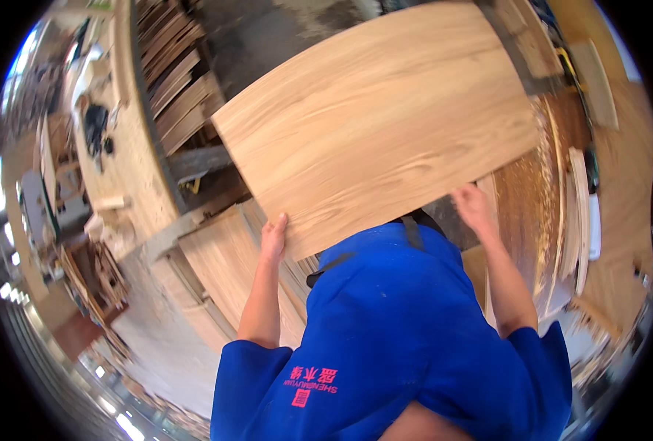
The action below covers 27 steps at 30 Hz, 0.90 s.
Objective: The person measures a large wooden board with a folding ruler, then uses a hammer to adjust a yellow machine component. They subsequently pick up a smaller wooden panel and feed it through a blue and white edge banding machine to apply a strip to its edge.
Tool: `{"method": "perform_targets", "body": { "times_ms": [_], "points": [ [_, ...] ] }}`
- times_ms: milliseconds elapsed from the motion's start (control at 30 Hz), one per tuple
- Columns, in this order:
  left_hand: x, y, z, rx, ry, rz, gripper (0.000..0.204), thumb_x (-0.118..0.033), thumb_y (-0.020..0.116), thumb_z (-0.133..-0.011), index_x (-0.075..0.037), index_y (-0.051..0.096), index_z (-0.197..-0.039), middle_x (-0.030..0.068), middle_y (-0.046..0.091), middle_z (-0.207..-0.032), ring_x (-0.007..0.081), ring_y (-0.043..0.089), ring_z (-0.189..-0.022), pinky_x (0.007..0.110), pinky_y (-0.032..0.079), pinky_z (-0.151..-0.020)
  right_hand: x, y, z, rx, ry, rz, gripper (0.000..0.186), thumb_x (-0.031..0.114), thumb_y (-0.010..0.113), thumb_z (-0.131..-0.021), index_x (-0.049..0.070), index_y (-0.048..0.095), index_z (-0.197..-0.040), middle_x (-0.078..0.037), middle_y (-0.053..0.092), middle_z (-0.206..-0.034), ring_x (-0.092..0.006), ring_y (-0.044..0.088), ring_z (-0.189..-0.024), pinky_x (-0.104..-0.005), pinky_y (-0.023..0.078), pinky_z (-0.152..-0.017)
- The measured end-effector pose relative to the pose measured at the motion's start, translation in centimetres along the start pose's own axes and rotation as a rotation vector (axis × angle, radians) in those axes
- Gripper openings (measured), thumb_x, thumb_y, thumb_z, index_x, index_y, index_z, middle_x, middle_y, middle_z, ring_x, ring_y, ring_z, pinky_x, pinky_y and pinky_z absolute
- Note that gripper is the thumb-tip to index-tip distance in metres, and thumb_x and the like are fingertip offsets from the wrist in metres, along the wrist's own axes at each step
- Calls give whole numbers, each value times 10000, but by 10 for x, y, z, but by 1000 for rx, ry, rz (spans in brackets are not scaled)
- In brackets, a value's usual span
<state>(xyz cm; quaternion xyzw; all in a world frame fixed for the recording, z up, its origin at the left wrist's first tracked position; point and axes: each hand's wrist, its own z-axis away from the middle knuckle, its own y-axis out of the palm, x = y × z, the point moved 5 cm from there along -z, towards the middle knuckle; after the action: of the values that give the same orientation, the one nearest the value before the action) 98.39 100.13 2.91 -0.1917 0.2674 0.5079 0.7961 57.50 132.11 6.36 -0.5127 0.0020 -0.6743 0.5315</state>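
A large rectangular wooden board [385,125] with pale wavy grain lies at a slant in front of my body. At its near left corner, my left hand [273,237] grips the edge, the thumb on the top face and the fingers hidden underneath. Farther right along the near edge is my right hand [475,207], slightly blurred, its fingers curled closed against the board's rim. What supports the far side of the board cannot be seen.
Stacked wood panels [220,257] stand under and left of the board. A long workbench [139,162] with a dark tool [97,128] runs along the left. Wood strips [183,81] are piled beyond it. On the right is a sawdust-covered brown surface [521,213] beside upright boards [578,213].
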Motion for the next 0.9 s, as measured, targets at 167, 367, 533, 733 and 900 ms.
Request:
{"method": "perform_targets", "body": {
  "times_ms": [167,367,533,733,900],
  "points": [
    [8,-4,-5,-108,78,-168,433,-292,671,-902,52,610,-1157,148,687,-1069,220,647,-962,362,510,-856,39,-50,-32,-32,-238,648,799,201,784,-713,34,413,-1401,-242,395,-1443,-396,364,-1343,-436,317,-1125],
    [-2,4,3,-207,161,-249,514,-348,697,-864,72,606,-1146,178,685,-1081,246,658,-998,352,502,-877,15,-58,-62,106,-193,956,1081,128,825,-645,59,195,-1519,-281,162,-1552,-436,193,-1427,-461,219,-1176],
    [6,7,2,-255,107,-261,642,-398,723,-799,108,577,-1166,277,633,-1159,360,616,-1101,409,481,-923,-10,-65,-81,134,-213,929,1069,70,791,-635,39,190,-1519,-302,147,-1550,-430,155,-1444,-435,192,-1185],
    [26,1,-8,-388,156,-314,751,-433,737,-770,132,518,-1215,291,605,-1198,362,607,-1110,406,480,-924,-3,-62,-82,189,-259,934,1069,78,813,-668,26,171,-1521,-298,139,-1553,-414,166,-1444,-415,200,-1182],
    [6,0,-5,-290,132,-270,630,-420,716,-786,94,598,-1131,253,663,-1078,340,650,-995,412,504,-856,-7,-61,-75,159,-186,958,1013,141,808,-704,24,210,-1512,-287,188,-1546,-402,183,-1444,-406,201,-1183]
  ]
}}
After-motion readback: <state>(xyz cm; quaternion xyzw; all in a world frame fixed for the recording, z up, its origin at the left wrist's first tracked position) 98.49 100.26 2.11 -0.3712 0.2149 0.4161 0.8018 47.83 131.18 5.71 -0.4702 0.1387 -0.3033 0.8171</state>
